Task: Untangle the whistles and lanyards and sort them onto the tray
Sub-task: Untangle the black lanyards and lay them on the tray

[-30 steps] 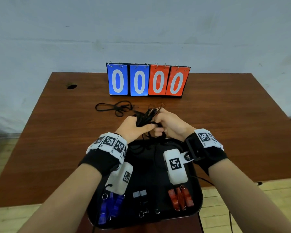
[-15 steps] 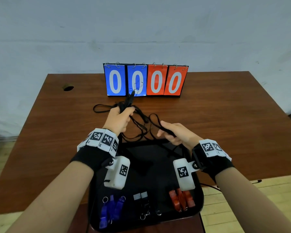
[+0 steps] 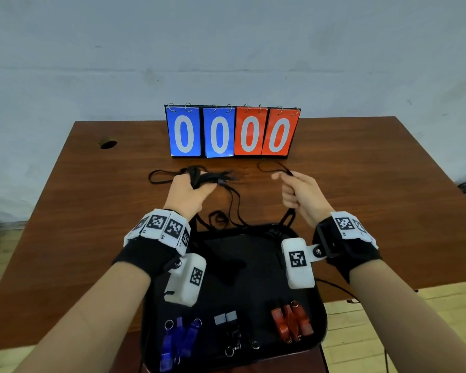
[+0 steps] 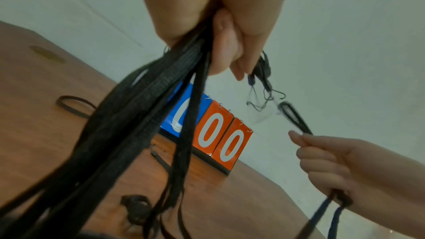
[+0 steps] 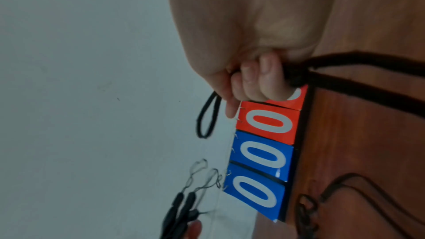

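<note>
My left hand (image 3: 190, 191) grips a thick bundle of black lanyards (image 4: 142, 115) above the wooden table; their thin end loops (image 4: 260, 88) stick out past my fingers. My right hand (image 3: 297, 191) holds a single black lanyard (image 5: 358, 72), pinching its loop (image 5: 207, 117) between thumb and forefinger, apart from the bundle. Loose strands (image 3: 226, 211) hang from both hands down to the black tray (image 3: 315, 286). On the tray's near edge lie blue whistles (image 3: 179, 341) at left, black whistles (image 3: 232, 332) in the middle and red whistles (image 3: 291, 321) at right.
A flip scoreboard (image 3: 232, 131) reading 0000 stands at the back of the table (image 3: 361, 200). One more black lanyard (image 3: 159, 175) lies on the wood beyond my left hand. A cable hole (image 3: 108, 144) is at the far left.
My hands were together on the tangle, then drew apart. The left has kept the bundle at the left while the right has carried one lanyard up and to the right.
</note>
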Action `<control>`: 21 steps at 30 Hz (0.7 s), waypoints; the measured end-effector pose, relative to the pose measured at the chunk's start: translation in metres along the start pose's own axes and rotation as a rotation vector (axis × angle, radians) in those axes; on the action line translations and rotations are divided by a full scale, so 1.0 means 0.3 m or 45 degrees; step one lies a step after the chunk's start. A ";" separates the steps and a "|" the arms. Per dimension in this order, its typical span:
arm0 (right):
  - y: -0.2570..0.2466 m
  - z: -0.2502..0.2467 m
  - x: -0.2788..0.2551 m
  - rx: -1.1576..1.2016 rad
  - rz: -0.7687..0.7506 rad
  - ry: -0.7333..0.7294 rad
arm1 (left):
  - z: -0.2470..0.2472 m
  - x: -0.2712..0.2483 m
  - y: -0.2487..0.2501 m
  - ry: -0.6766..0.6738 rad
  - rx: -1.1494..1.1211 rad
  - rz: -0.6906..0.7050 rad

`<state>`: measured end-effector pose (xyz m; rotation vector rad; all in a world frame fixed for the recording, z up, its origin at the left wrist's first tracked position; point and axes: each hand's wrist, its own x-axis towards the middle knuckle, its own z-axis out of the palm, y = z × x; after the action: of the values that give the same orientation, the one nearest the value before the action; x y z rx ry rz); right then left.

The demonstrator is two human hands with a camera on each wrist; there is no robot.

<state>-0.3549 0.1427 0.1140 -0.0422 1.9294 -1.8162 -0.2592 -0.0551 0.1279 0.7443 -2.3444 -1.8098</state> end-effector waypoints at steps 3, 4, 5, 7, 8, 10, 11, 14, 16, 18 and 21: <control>-0.060 0.017 -0.008 0.089 -0.109 -0.023 | -0.006 0.017 -0.008 0.068 -0.181 -0.065; -0.070 0.019 -0.008 0.063 -0.144 -0.018 | -0.008 0.017 -0.010 0.054 -0.264 -0.083; -0.074 0.018 -0.005 0.016 -0.174 -0.002 | -0.009 0.016 -0.010 0.039 -0.365 -0.113; -0.057 0.002 0.008 -0.066 -0.197 0.070 | -0.014 0.013 -0.006 0.049 -0.560 -0.185; -0.040 -0.013 0.016 -0.076 -0.180 0.110 | -0.015 0.014 -0.006 0.053 -0.630 -0.213; 0.000 -0.046 0.022 -0.016 -0.082 0.131 | -0.014 0.019 -0.008 0.033 -0.689 -0.222; 0.022 -0.059 0.022 0.051 -0.027 0.106 | -0.010 0.022 -0.011 0.004 -0.679 -0.204; 0.068 -0.080 0.007 0.276 0.055 0.013 | 0.027 0.027 -0.029 -0.114 -0.574 -0.166; 0.076 -0.086 0.008 0.407 0.048 -0.036 | 0.064 0.024 -0.052 -0.168 -0.525 -0.194; 0.075 -0.090 0.020 0.386 0.049 -0.039 | 0.096 0.021 -0.080 -0.174 -0.510 -0.240; 0.090 -0.115 0.045 -0.022 0.176 0.178 | 0.126 0.021 -0.108 -0.126 -0.548 -0.287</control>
<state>-0.3712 0.1733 0.0839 0.2128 1.9895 -1.7524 -0.2676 -0.0300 0.0854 0.8954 -1.8725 -2.3831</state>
